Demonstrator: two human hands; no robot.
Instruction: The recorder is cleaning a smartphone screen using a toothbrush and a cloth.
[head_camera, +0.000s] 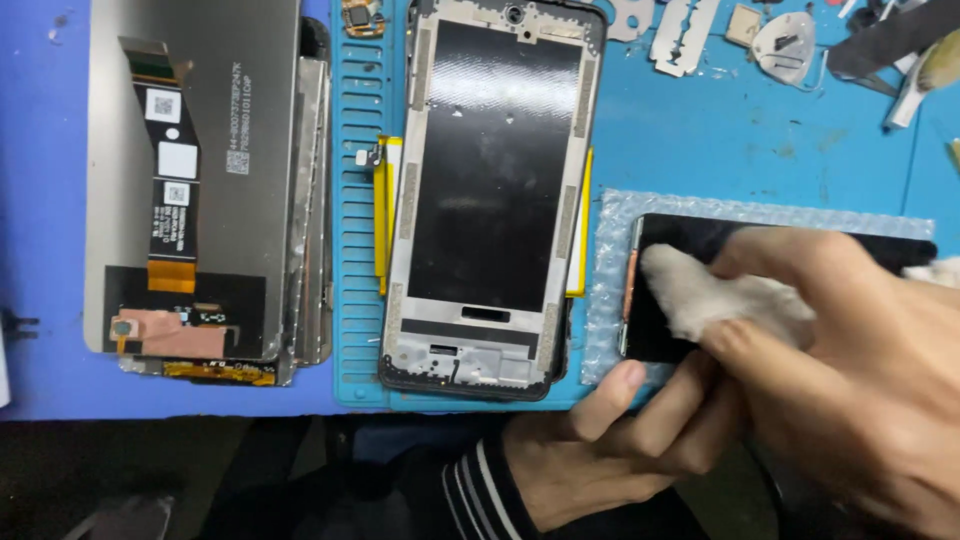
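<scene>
Wiping step, looks like: white cloth (725, 300) pinched in right hand (860, 370) fingers, rubbed over dark screen (680, 290) steadied by left hand (610, 440) fingers curled at its edge; steady pressure needed next.

A single head-worn camera looks steeply down, close over the blue mat (760, 150) on the bench. The bench's near edge runs along 6 o'clock, the far side lies toward 12. The hands enter from 5 o'clock (partly cropped by the frame edge), so no second view overlaps.
</scene>
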